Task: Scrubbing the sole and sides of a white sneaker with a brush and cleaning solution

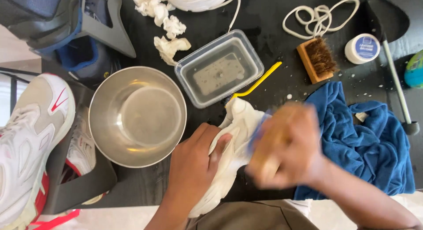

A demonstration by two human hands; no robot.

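A white sneaker (233, 146) lies on the dark table (273, 22) at its near edge, between the two hands. The left hand (191, 164) is clamped on its side, thumb across the upper. The right hand (286, 146), blurred, is closed around a wooden brush (271, 144) pressed to the shoe. A steel bowl (137, 116) sits just left, a blue towel (365, 142) right, a clear plastic tub (219, 68) behind.
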